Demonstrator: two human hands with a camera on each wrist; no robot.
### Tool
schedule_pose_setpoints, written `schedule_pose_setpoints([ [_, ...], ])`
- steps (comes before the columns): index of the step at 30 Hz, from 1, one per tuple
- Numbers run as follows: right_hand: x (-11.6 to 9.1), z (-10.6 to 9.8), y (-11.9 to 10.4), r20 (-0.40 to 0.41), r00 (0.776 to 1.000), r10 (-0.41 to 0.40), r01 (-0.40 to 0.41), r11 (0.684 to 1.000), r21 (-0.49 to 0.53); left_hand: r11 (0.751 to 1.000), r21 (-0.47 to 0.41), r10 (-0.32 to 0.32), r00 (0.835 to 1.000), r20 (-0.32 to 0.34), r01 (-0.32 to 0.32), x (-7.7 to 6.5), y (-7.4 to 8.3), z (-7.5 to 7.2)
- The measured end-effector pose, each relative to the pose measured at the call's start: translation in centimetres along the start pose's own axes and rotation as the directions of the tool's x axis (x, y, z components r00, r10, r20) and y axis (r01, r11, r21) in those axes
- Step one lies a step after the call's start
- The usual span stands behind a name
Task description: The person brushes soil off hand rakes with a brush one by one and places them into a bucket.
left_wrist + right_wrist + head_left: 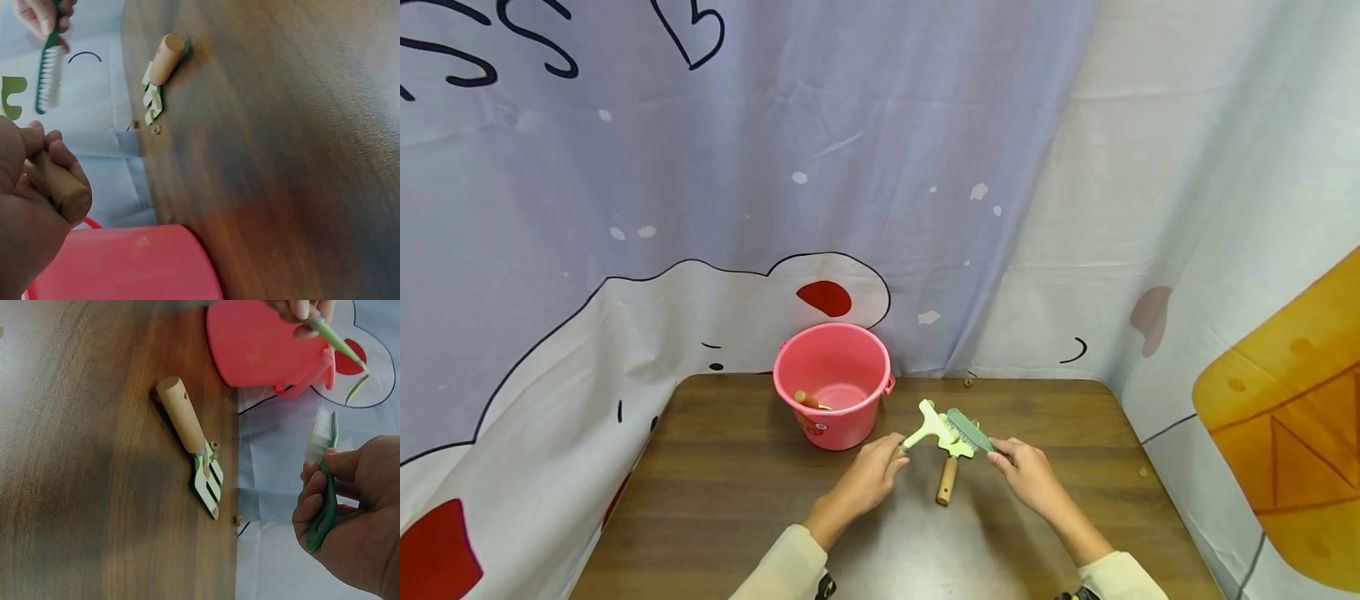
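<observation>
My left hand (868,477) grips the wooden handle of a small hand rake (927,423), whose light-green notched head is raised above the table. In my right hand (1030,477) is a green brush (328,494) with white bristles, held by its handle, bristles toward the rake. Below and between the two lies a green garden fork (194,444) with a wooden handle, flat on the table; in the head view the rake and brush partly cover its tines. To the left stands a pink bucket (842,429), with a wooden-handled tool (808,401) inside, its far end hidden.
The brown wooden table (715,500) ends at the back against a printed curtain (925,167), which also hangs along both sides. Small brown bits (238,520) lie by the fork and the back edge; another bit (1142,472) sits near the right edge.
</observation>
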State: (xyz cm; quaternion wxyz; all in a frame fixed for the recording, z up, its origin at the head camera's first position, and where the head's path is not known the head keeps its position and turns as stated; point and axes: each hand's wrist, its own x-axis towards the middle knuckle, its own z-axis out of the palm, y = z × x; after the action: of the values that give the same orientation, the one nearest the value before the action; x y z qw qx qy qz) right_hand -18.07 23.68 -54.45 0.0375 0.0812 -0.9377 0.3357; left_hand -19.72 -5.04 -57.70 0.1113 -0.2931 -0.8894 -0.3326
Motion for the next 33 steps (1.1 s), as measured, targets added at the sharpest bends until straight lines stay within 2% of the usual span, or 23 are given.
schedule_pose_setpoints([
  [3, 0.2, -0.2, 0.1, -0.025, 0.999, -0.021, 0.021, 1.000, -0.004, 1.000, -0.001, -0.003, 1.000, 0.001, 0.003, 0.1, 0.2, -0.3],
  [7, 0.5, -0.9, -0.5, -0.086, 0.992, -0.095, 0.095, 0.995, -0.006, 1.000, 0.007, -0.012, 0.999, 0.032, 0.012, 0.3, 0.4, -0.4],
  [10, 0.7, -1.3, -1.3, -0.082, 0.990, -0.117, 0.119, 0.993, 0.023, 1.000, 0.004, -0.023, 0.998, 0.056, 0.023, 0.3, 0.5, -0.3],
  [14, 0.8, -1.6, -2.2, -0.016, 0.996, -0.088, 0.089, 0.992, 0.093, 1.000, 0.006, -0.030, 0.997, 0.072, 0.030, 0.3, 0.6, 0.0],
  [18, 0.9, -1.3, -2.3, 0.028, 0.997, -0.066, 0.062, 0.990, 0.125, 0.999, 0.026, -0.027, 0.998, 0.059, 0.026, 0.2, 0.9, 0.1],
  [29, 1.2, -0.3, -0.8, -0.011, 0.998, -0.057, 0.058, 0.996, 0.063, 0.998, 0.062, -0.001, 0.999, 0.045, -0.002, 0.0, 1.5, -0.1],
  [33, 1.1, 0.4, 0.0, -0.015, 0.998, -0.055, 0.055, 0.998, 0.022, 0.997, 0.076, 0.023, 1.000, 0.004, -0.023, 0.2, 1.9, -0.5],
])
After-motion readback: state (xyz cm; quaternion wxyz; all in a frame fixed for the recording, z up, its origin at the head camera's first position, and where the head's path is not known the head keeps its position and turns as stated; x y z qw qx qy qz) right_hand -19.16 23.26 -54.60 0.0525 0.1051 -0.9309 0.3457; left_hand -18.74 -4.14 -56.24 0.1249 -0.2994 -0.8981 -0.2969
